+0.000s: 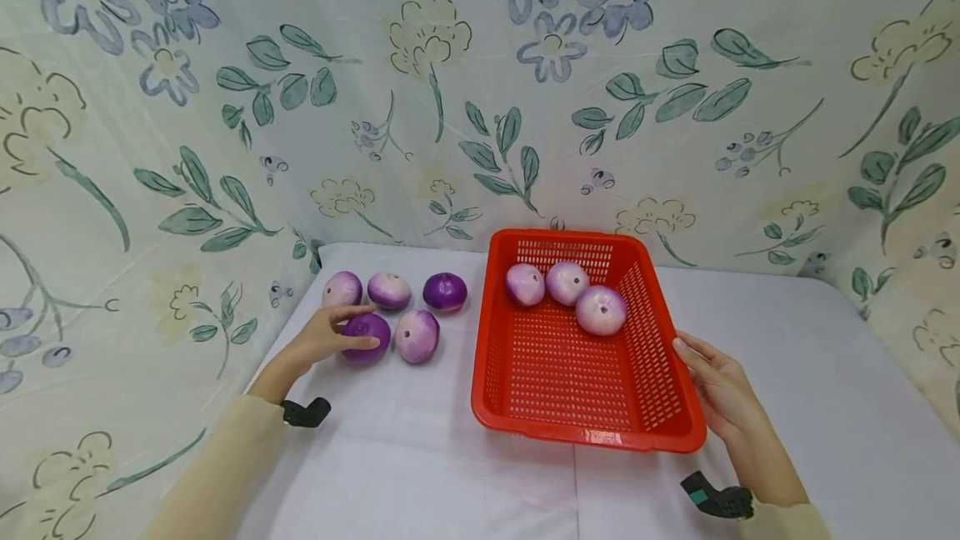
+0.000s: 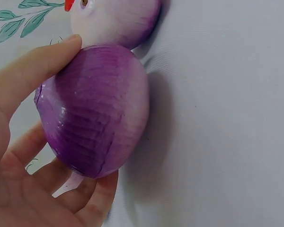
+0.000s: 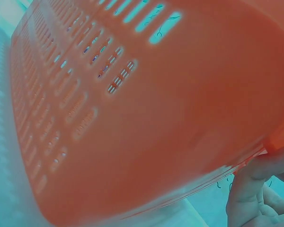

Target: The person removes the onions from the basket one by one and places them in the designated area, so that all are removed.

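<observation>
Pinched between thumb and curled fingers of the left hand: dark purple onion, over the white cloth, left of the red basket. Just beside: paler onion. Behind: three further onions. Inside the basket: three pale onions. Pinched at right rim between thumb and fingers of the right hand: same basket.

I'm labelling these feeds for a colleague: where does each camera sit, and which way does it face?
Head: worn on the head, looking forward and down at the red basket and purple onion; the left hand, right hand and sleeves show.
Left wrist: worn there, facing that onion up close; the thumb and fingers holding it show.
Right wrist: worn there, facing the basket's slotted outer wall; part of that hand shows, lower right.
Shared: head and left wrist show the held onion; head and right wrist, the basket.
</observation>
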The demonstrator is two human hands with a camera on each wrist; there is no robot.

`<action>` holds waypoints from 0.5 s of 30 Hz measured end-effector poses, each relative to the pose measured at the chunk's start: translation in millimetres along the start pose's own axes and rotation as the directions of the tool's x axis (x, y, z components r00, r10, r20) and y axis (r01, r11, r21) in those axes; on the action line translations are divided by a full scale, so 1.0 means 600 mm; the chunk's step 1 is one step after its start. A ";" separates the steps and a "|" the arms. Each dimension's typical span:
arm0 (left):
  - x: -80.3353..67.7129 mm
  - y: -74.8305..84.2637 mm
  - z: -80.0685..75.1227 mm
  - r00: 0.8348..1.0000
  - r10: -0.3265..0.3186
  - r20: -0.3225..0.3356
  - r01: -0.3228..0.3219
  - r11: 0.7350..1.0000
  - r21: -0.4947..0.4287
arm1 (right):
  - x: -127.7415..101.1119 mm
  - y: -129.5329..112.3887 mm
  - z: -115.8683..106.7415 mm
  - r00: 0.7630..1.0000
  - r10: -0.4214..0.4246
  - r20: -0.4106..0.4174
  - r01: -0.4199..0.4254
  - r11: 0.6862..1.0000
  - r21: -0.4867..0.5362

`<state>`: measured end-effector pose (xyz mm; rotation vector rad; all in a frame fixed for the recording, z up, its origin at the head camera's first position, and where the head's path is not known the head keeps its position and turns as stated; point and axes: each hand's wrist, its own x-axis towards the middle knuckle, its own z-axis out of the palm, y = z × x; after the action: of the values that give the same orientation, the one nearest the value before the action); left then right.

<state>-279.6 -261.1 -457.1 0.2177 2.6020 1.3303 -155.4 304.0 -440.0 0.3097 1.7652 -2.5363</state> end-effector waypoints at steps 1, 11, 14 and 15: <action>0.000 -0.001 0.000 1.000 -0.001 0.001 0.001 1.000 0.000 | 0.000 0.000 0.000 1.000 0.002 -0.001 -0.002 1.000 -0.003; 0.001 -0.001 -0.001 1.000 0.017 0.004 -0.017 1.000 -0.017 | -0.001 0.000 0.000 1.000 0.011 -0.005 -0.011 1.000 -0.014; 0.000 0.001 -0.004 1.000 0.022 0.002 -0.022 0.999 -0.031 | 0.000 -0.001 -0.001 1.000 0.018 -0.010 -0.018 1.000 -0.012; 0.000 0.002 -0.004 1.000 0.025 0.003 -0.025 0.999 -0.032 | 0.001 -0.001 -0.002 1.000 0.019 -0.011 -0.019 1.000 -0.011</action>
<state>-280.3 -262.3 -454.5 0.2477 2.5808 1.3778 -155.8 305.1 -439.9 0.3386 1.7705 -2.5161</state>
